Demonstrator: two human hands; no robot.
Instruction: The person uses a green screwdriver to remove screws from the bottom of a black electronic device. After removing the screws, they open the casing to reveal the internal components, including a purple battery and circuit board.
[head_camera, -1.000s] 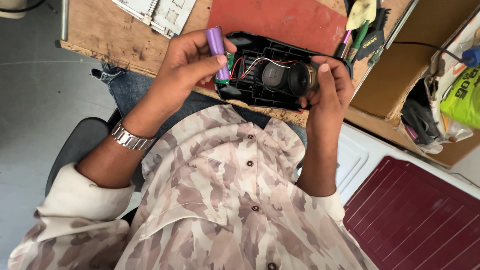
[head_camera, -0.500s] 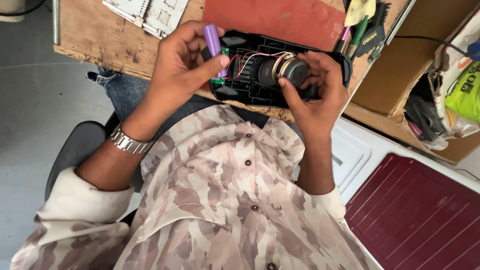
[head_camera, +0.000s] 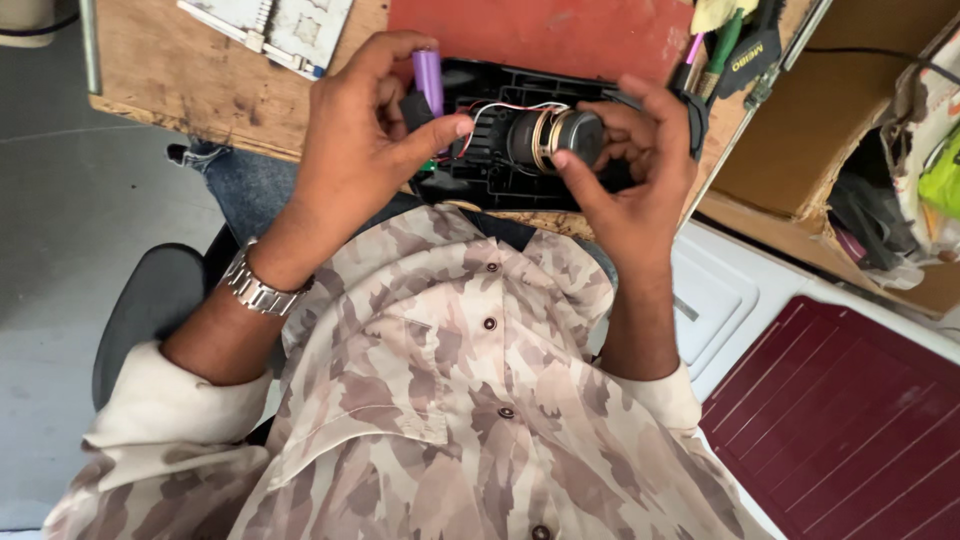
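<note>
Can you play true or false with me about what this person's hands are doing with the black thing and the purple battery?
1. The left hand holds a purple battery. True.
2. The right hand is resting flat on the wooden table. False: its fingers are on the round motor inside the open black case.
3. A metal watch sits on the left wrist. True.
4. The black case is closed up tight. False: it is open, with red and white wires showing.
5. The shirt is plain blue. False: it has a tan and brown blotchy pattern.
</note>
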